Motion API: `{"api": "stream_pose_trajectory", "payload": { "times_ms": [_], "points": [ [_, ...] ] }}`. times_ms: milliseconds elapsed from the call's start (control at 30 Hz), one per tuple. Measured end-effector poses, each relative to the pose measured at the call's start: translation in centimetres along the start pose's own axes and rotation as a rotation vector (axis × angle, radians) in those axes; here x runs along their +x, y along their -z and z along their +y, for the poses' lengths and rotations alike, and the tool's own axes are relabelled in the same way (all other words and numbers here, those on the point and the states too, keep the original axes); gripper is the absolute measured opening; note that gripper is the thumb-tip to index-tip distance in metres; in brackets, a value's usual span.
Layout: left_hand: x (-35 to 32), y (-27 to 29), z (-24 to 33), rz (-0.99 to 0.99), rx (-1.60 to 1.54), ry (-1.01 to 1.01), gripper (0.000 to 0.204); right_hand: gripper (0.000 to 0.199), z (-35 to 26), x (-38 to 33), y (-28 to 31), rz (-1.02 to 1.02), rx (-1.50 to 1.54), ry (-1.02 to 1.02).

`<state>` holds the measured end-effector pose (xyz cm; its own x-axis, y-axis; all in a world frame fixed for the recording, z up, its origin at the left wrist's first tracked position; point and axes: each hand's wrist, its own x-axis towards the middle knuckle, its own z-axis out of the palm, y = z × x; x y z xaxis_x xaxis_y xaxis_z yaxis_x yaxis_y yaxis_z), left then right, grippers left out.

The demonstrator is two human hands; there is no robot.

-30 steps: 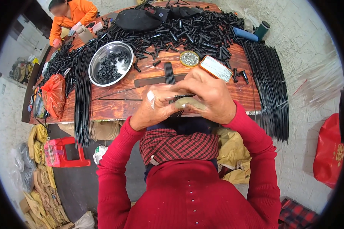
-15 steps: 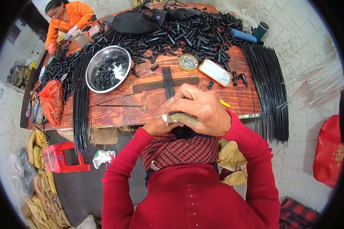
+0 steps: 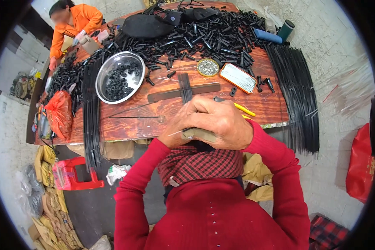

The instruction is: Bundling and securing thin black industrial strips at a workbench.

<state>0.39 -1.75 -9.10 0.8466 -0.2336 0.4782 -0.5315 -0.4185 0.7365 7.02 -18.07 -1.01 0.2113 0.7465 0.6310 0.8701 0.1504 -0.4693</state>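
- Tan block [image 3: 201, 134] sits clamped between my two hands, just at the near edge of the wooden table [image 3: 154, 125], above my plaid scarf.
- My right hand [image 3: 221, 121] is curled over the block from above, fingers closed down on it.
- My left hand [image 3: 176, 132] is mostly hidden under the right; it presses the block's left end, and I cannot tell how its fingers close.
- A thin pale rod [image 3: 176, 133] pokes out leftward from between the hands.
- Just beyond my knuckles lie a yellow-handled tool [image 3: 242, 109] and a dark cross-shaped jig [image 3: 185, 89].
- Farther out I see a steel bowl [image 3: 120, 76] of black rings, a small round tin [image 3: 208, 67], and an orange flat tray [image 3: 238, 77].
- Black tubes [image 3: 212, 35] heap across the far side; a person in orange [image 3: 80, 21] works at the far left corner.
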Motion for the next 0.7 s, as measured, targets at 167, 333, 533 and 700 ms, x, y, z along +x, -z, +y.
{"api": "stream_pose_trajectory", "payload": {
  "times_ms": [167, 333, 533, 700],
  "points": [
    [0.9, 0.7, -2.7, -0.211, 0.015, -0.023, 0.039, 0.023, 0.2, -1.7, 1.8, -0.078, -0.015, -0.094],
    [2.6, 0.1, -6.2, -0.42, 0.024, -0.074, 0.042, 0.025, 1.3, -0.9, -1.3, 0.019, -0.078, 0.077],
    [-1.9, 2.1, -7.7, -0.456, 0.054, -0.084, 0.046, 0.024, 1.2, -0.2, -1.1, 0.138, -0.079, 0.147],
    [-2.6, 0.5, -9.4, -0.386, 0.342, 0.041, 0.049, 0.025, 1.0, -0.2, -1.5, 0.056, -0.154, 0.093]
  ]
}}
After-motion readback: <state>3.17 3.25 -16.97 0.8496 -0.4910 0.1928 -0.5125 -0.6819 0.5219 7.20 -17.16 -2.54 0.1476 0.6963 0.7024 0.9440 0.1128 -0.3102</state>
